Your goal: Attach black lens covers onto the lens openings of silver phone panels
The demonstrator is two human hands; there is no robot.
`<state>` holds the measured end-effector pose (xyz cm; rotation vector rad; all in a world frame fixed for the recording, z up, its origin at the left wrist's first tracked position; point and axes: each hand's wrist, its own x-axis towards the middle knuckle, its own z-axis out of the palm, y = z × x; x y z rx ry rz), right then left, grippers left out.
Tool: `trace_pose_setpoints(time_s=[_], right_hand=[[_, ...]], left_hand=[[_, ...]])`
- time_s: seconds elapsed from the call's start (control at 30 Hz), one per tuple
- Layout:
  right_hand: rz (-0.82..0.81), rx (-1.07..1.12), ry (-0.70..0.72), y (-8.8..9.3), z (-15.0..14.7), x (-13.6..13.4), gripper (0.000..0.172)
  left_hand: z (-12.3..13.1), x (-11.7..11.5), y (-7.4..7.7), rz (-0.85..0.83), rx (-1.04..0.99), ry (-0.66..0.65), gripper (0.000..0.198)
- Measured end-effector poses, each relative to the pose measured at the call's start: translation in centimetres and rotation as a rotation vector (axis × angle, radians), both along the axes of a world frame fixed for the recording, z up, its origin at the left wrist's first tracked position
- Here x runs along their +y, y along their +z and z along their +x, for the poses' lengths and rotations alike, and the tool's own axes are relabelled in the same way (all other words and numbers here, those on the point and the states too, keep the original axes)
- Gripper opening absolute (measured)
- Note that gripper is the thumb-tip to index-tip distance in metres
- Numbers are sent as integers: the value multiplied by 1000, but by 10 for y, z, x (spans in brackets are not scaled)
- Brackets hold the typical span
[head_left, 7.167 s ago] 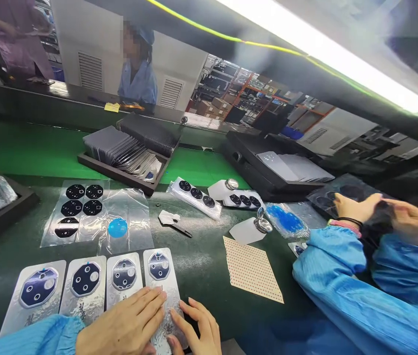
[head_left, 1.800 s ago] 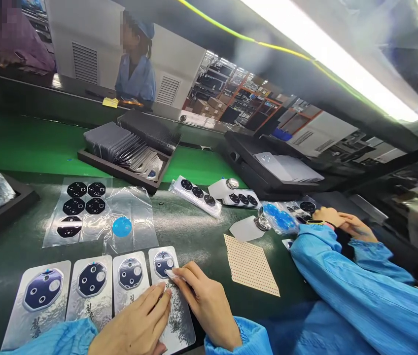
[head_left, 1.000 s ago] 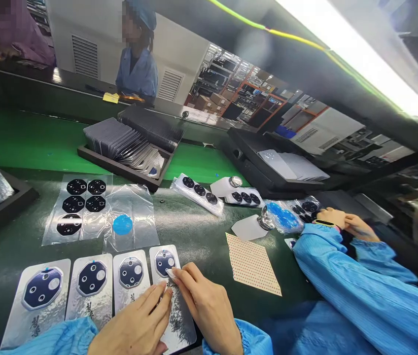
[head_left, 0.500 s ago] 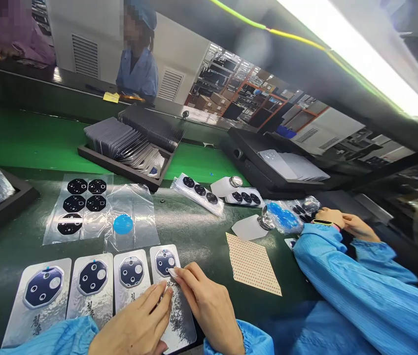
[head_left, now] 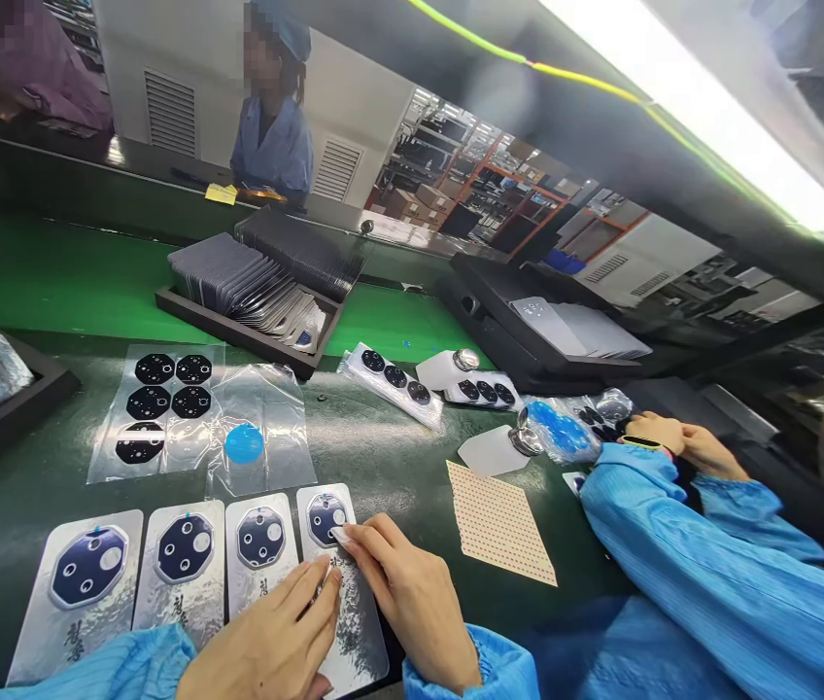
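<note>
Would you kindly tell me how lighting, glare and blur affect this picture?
Head view: the overhead light is blown out to white; head view: glare streaks across the lowest black disc on the plastic sheet; head view: the person's left hand and right hand look sharp, while the far right edge is blurry.

Dark green bench (head_left: 390,476): four silvery panels (head_left: 184,554) in row, dotted sheet (head_left: 503,525), white bottles (head_left: 489,451).

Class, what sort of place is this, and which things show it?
Probably a factory assembly line: silvery panels in a row, a black tray of stacked plates, and a co-worker's blue sleeve.
</note>
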<state>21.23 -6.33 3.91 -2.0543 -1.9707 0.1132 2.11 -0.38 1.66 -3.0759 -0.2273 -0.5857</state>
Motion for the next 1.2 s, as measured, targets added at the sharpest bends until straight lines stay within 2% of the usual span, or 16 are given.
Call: trace_pose_setpoints(time_s=[0.17,0.47,0.67,1.2], right_hand=[[24,93,-21,6,3,6,37],[28,-62,52,2,-6,19,40],[53,-163,89,6,-9,20,40],[70,-171,81,4,-11,19,39]], left_hand=[[-2,0,1,9,-8,1,44],[0,0,-4,-11,34,-7,44],[0,-1,-1,-16,16,7,44],[0,0,-1,-17,39,-10,45]])
